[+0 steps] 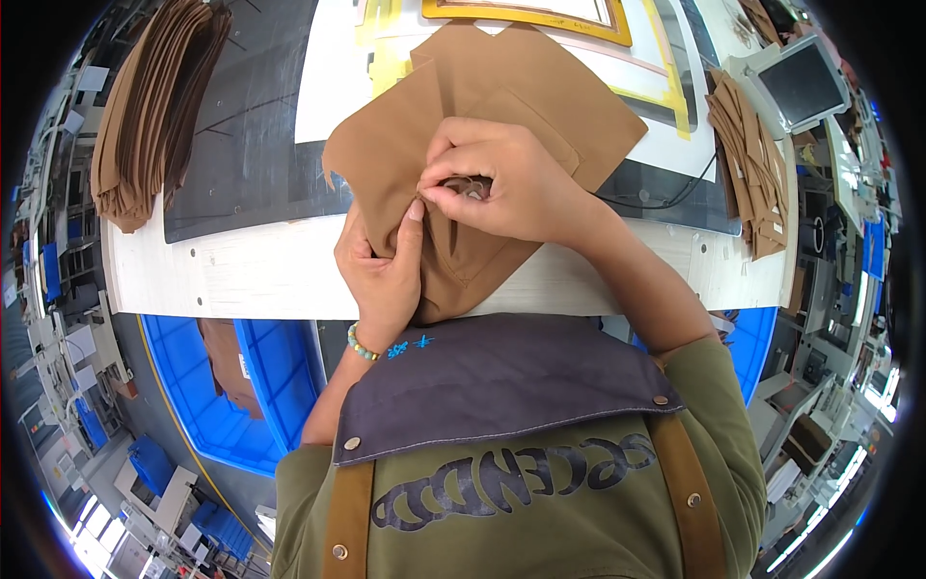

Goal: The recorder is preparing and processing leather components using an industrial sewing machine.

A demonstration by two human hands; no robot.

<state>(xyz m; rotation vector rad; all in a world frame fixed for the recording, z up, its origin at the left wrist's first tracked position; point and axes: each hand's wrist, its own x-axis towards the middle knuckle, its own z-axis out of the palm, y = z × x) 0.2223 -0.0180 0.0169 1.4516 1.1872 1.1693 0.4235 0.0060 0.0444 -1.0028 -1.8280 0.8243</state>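
A brown fabric piece with a stitched patch outline lies bunched across the front of the work table. My left hand is closed on its near left part, the thumb pressed on top and the fingers beneath. Just beside that thumb, my right hand pinches at a fold of the same fabric with thumb and forefinger. A small greyish metal thing shows in the curl of the right fingers; its kind is mostly hidden. Whether a thread is in the pinch is too small to tell.
Stacked brown fabric pieces hang at the table's left; another brown pile lies at the right beside a grey-screened device. Behind the fabric is a yellow frame on a taped template. Blue bins stand below the table edge.
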